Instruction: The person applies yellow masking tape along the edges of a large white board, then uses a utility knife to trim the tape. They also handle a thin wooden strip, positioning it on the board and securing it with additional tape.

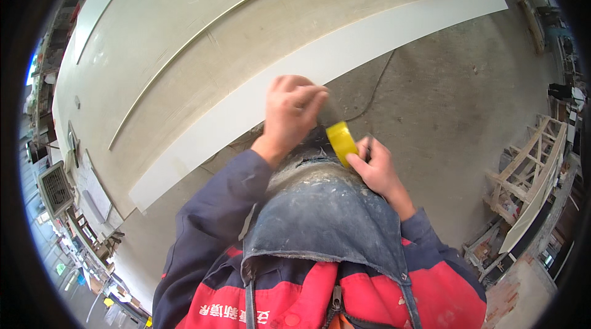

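A roll of yellow adhesive tape (340,139) is gripped in my right hand (380,167), thumb against its near edge, in front of my waist. My left hand (290,107) is up and to the left of the roll, over the near edge of a long white strip (221,125). Its fingers are pinched together. A thin, blurred, see-through stretch of tape (331,109) seems to run from the roll to those fingers. The very end of it is hidden in the left hand.
A large beige panel (246,39) lies ahead, bordered by the white strip and crossed by a thin raised strip (203,31). A dark cable (378,82) runs over the concrete floor (443,95). At right stands a wooden frame (532,162); at left, a grey vented box (55,188).
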Demonstrator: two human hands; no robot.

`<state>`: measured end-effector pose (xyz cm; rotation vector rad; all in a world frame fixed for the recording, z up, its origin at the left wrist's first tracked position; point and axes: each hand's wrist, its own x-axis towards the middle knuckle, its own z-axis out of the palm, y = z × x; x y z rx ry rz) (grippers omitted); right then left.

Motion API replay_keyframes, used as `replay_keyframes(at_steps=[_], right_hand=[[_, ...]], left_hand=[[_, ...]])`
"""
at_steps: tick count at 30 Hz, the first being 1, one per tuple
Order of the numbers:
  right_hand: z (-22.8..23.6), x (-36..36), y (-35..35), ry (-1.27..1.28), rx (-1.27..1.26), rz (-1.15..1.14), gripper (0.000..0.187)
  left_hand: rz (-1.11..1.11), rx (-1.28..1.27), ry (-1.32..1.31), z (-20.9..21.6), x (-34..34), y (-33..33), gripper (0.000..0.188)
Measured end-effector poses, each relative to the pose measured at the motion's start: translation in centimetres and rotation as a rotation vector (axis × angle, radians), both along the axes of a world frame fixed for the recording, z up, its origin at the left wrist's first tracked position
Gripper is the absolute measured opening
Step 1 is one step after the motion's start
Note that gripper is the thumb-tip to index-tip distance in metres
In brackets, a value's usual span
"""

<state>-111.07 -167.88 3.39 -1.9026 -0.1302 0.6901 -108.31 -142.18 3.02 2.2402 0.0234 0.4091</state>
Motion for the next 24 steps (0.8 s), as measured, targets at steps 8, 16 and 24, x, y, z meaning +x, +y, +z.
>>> replay_keyframes(at_steps=[8, 16, 24], right_hand=[[-1.6, 1.8, 4.6, 0.014, 0.094, 0.127, 0.028], [-2.0, 1.6, 5.1, -0.002, 0.065, 0.125, 0.029], [-2.3, 1.8, 5.5, -0.021, 0.01, 0.118, 0.029]], left_hand=[[0.233, 0.29, 0.051, -1.8, -1.5, 4.0, 0.011], [0.245, 0.365, 0.035, -2.6, -1.3, 3.7, 0.015], [0.419, 0.489, 0.119, -3.0, -0.2, 4.6, 0.083]])
